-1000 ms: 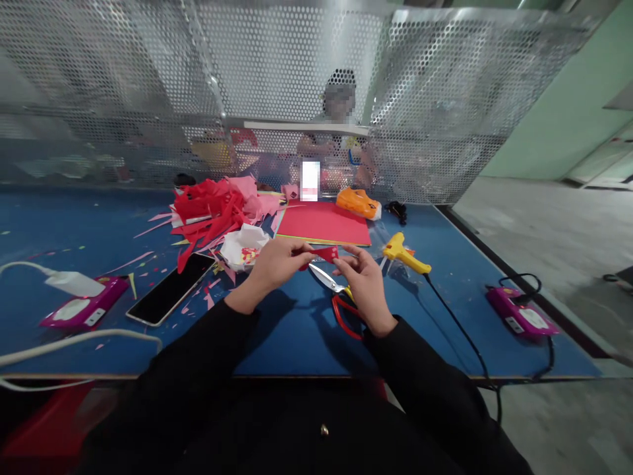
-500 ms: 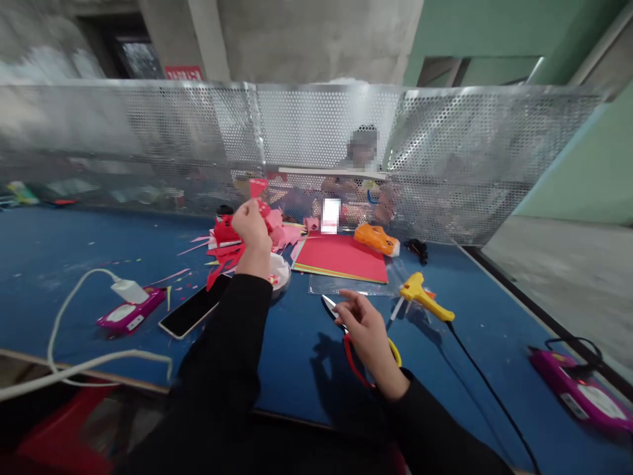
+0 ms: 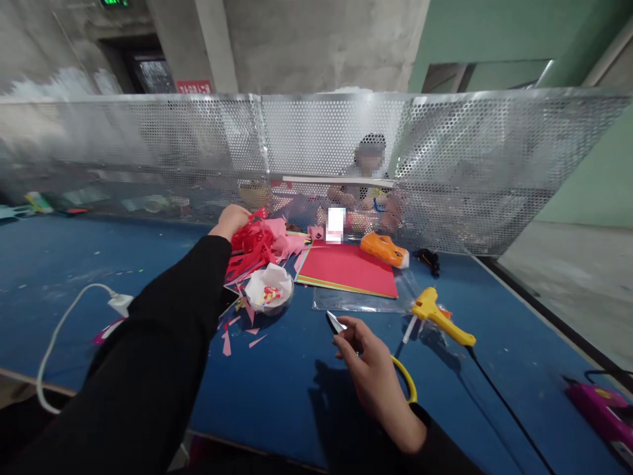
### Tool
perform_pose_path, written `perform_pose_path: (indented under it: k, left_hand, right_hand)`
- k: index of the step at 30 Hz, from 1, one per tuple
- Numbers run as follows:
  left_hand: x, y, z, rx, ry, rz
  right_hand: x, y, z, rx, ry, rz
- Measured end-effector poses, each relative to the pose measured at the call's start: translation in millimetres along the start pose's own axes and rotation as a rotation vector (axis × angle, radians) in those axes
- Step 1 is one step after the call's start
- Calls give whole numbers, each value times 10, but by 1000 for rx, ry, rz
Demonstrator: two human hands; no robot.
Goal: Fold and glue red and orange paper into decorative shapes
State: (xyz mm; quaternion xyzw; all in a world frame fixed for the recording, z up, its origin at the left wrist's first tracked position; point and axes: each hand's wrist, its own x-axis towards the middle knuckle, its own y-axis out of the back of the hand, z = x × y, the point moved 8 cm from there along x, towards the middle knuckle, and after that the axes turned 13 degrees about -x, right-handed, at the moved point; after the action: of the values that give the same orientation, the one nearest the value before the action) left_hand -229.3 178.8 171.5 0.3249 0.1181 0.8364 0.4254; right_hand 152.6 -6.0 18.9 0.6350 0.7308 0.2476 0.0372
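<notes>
My left hand (image 3: 231, 222) reaches out to the pile of red and pink paper scraps (image 3: 254, 247). Its fingers are closed at the pile's upper edge, with a red paper strip (image 3: 260, 214) at the fingertips. Over a pair of scissors, my right hand (image 3: 370, 369) is held loosely curled, thumb and forefinger apart, with nothing seen between them. The scissors' blade tips (image 3: 335, 322) point away beyond the fingers. Their yellow handle loop (image 3: 406, 379) shows by the wrist; the rest is hidden under the hand.
A paper-lined bowl (image 3: 270, 290) holds small bits. Red sheets (image 3: 351, 267) lie stacked behind, beside an orange packet (image 3: 383, 249). A yellow glue gun (image 3: 442, 316) trails its cord rightward. A lit phone (image 3: 335, 224) stands before the perforated metal screen (image 3: 326, 132); a person sits beyond.
My left hand has moved left and down with the red paper, from above the bowl to the scrap pile. The bowl is now uncovered; my sleeve hides most of the dark phone. My right hand stays over the scissors.
</notes>
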Motion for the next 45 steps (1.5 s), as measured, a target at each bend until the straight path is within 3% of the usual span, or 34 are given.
perform_pose_path:
  k: [3, 6, 10, 15, 20, 25, 31, 38, 40, 45]
  left_hand:
    - [147, 158, -275, 186, 144, -10]
    - [208, 190, -442, 315, 176, -6]
    - [194, 60, -579, 409, 134, -57]
    - [177, -152, -635, 445, 62, -206]
    - [236, -178, -436, 440, -18, -175]
    - [126, -279, 31, 422, -96, -161]
    - [-469, -469, 726, 288, -258, -233]
    - [-1704, -656, 1416, 139, -427, -342]
    - [-2041, -780, 1458, 183, -423, -448]
    - [-2576, -1127, 1218, 236, -349, -692]
  right_hand:
    - [-29, 3, -23, -83, 13, -10]
    - [-45, 11, -33, -146, 27, -2]
    - [-32, -6, -15, -236, 25, -26]
    - [4, -19, -15, -311, 44, -56]
    - [16, -12, -38, -345, 56, -67]
    - [1, -19, -85, -373, 91, -93]
    - [34, 32, -120, -432, 85, -82]
    - [102, 93, -111, -609, 116, -2]
    - [108, 120, -91, -624, 110, 9]
    - [208, 291, -94, -714, 105, 11]
